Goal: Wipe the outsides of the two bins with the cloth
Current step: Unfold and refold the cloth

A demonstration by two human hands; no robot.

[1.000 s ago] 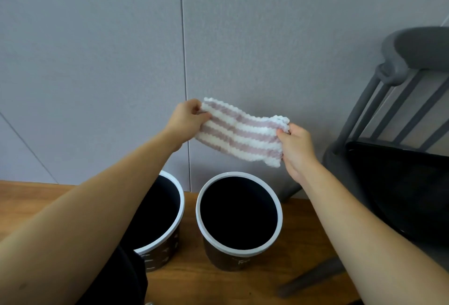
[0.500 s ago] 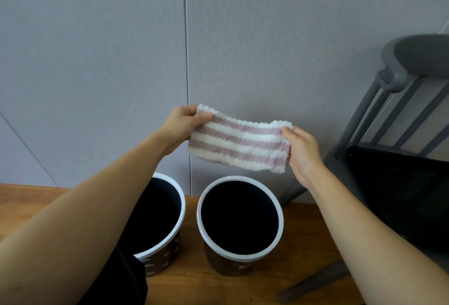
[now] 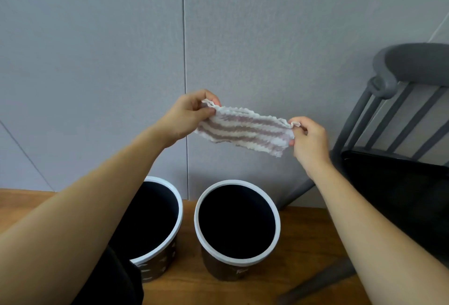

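Above the two bins, seen from the head camera, a striped cloth [image 3: 245,129] is stretched in the air between both hands, in front of a grey wall [image 3: 97,61]. Left hand [image 3: 187,116]: its fingers [image 3: 206,111] are curled and pinch the cloth's upper left corner against the thumb. Right hand [image 3: 308,139]: its fingers pinch the bunched right end of the cloth, the thumb on the near side. The cloth is white with dull pink stripes; it slopes slightly down toward the right and touches neither bin.

Left bin [image 3: 178,217]: a round dark container with a white rim, standing upright on the wooden floor [image 3: 303,244]; the left forearm covers much of it, and pale markings show on its outer side. Right bin [image 3: 237,263]: of the same kind, upright, just beside the left bin but apart from it, its open mouth fully in view and small pale lettering on its near side. Both bins stand close to the wall.

Right of the bins stands a grey chair [image 3: 413,66] with a spindle back and a dark seat.
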